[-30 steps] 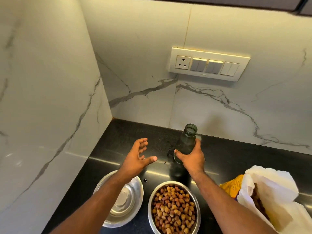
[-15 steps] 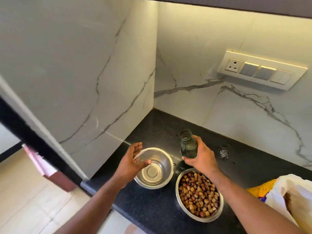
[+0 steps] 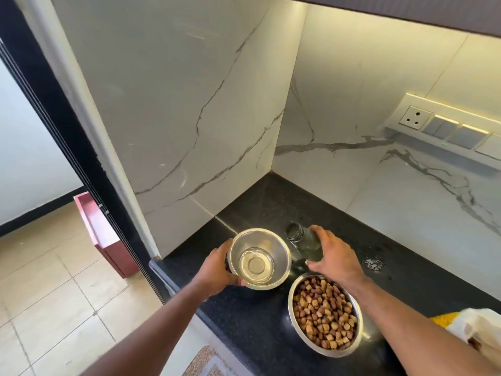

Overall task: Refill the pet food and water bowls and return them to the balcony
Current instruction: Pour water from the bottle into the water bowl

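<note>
A steel water bowl (image 3: 273,240) with a little water in its bottom is held at its left rim by my left hand (image 3: 217,267), near the counter's left end. My right hand (image 3: 333,256) grips a dark glass bottle (image 3: 296,234), open-mouthed and tipped toward the bowl's right rim. A second steel bowl (image 3: 325,313) full of brown kibble stands on the black counter (image 3: 265,329) just in front of my right hand.
A white bag over a yellow food packet (image 3: 471,329) lies at the counter's right edge. A small wet patch (image 3: 374,264) marks the counter behind my right wrist. Marble walls close the corner; a switch panel (image 3: 444,128) is at right. Tiled floor and a red box (image 3: 105,237) lie left.
My left hand has closed on the water bowl's rim. The bottle has tipped further toward the bowl, and water now lies in the bowl's bottom. My view has swung left.
</note>
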Available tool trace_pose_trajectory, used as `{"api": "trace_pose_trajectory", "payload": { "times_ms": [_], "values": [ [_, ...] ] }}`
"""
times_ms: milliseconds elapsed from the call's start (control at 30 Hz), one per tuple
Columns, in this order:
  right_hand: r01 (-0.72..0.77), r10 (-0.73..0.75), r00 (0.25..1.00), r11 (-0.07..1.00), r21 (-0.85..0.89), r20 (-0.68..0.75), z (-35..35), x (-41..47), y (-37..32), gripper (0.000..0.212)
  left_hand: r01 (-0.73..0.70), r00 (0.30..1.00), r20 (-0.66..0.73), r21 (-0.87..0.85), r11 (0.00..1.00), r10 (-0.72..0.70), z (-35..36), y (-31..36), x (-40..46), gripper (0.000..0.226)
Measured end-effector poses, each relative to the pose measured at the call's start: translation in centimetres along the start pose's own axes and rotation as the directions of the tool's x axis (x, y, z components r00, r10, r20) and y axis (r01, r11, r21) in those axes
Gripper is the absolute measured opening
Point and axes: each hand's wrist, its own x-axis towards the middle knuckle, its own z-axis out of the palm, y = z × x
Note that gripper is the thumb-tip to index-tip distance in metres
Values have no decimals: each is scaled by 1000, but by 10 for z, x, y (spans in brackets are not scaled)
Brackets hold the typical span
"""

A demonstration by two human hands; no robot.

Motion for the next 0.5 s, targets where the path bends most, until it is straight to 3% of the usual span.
{"api": "trace_pose_trajectory", "payload": {
  "times_ms": [500],
  "values": [
    [27,-11,998,957,-290,56,-3,20,35,104,26,999,42,3,1000,-26,22,15,46,94]
  ]
}}
